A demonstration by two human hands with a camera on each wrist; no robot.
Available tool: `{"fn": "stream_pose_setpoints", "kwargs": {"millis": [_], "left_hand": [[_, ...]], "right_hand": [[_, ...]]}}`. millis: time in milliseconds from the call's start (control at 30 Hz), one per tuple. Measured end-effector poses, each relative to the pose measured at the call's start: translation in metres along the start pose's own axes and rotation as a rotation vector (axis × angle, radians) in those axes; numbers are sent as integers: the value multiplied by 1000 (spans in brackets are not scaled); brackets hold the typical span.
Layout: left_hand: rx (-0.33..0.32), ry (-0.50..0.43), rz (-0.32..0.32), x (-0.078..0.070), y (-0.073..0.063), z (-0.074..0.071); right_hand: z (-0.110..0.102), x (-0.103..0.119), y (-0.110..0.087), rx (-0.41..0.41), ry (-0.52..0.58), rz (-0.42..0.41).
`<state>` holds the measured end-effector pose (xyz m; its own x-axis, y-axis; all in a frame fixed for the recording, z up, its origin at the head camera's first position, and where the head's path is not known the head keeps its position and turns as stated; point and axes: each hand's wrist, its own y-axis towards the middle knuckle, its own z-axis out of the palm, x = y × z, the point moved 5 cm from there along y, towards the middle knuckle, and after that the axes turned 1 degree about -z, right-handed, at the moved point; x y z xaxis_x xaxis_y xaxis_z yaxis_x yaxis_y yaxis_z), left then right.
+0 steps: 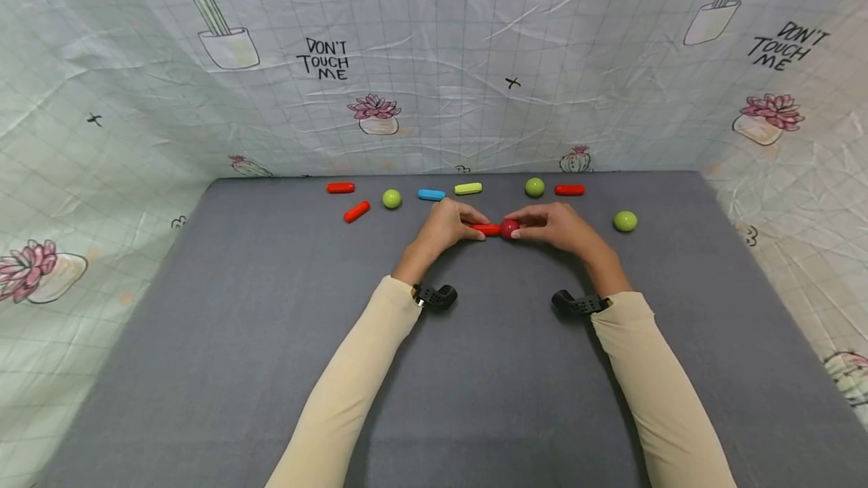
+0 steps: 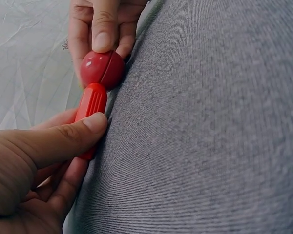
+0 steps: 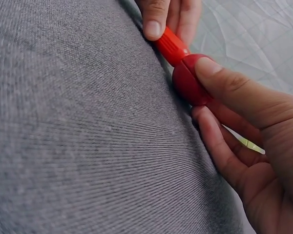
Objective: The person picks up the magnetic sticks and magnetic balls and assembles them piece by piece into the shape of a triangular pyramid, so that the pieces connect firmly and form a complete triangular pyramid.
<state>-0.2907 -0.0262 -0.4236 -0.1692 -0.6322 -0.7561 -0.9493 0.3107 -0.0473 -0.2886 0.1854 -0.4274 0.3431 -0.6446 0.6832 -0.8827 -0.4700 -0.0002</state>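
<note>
Red rod, pinched in the left hand; red ball, pinched in the right hand, against the rod's end, both over the grey cloth; hazards: the ball may roll free if pressed off-centre; the rod may skew if gripped loosely.

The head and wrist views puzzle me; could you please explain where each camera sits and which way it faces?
Head: on the head, facing forward and down at the gray table; shows both sleeves, the left hand and right hand.
Left wrist: on that wrist, facing the red rod the left hand pinches; the right hand shows at top.
Right wrist: on that wrist, facing the red ball the right hand pinches; the left hand shows at top.
Both wrist views share the red rod and red ball.
</note>
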Motion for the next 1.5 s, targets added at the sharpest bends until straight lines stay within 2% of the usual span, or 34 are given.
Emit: {"fn": "stream_pose_setpoints", "kwargs": {"millis": [100,333,567,700,800,900,967,1100,1233,1400,1500], "left_hand": [[-11,5,-6,-1,1,0],[-25,-8,1,-3,4,1],[-40,-11,15,-7,4,2],[-9,9,43,-10,6,3],[56,56,87,-13,9,1],[118,88,156,-16,12,-4],[124,90,188,-18,15,-12],[49,103,219,-21,22,-33],[21,137,216,-21,34,-50],[57,209,179,-13,48,-60],[87,219,139,-6,54,-62]], "right_hand": [[-1,1,0,-10,5,-12],[-2,0,-3,-69,175,7],[-4,3,-5,-131,158,46],[-6,3,-6,-171,132,76],[-7,1,-8,-176,121,95],[-7,2,-10,-176,136,97],[-7,3,-11,-177,150,97],[-6,4,-11,-167,160,101],[-4,2,-9,-162,159,111],[-2,2,-8,-154,164,116],[0,2,-7,-149,169,116]]}}
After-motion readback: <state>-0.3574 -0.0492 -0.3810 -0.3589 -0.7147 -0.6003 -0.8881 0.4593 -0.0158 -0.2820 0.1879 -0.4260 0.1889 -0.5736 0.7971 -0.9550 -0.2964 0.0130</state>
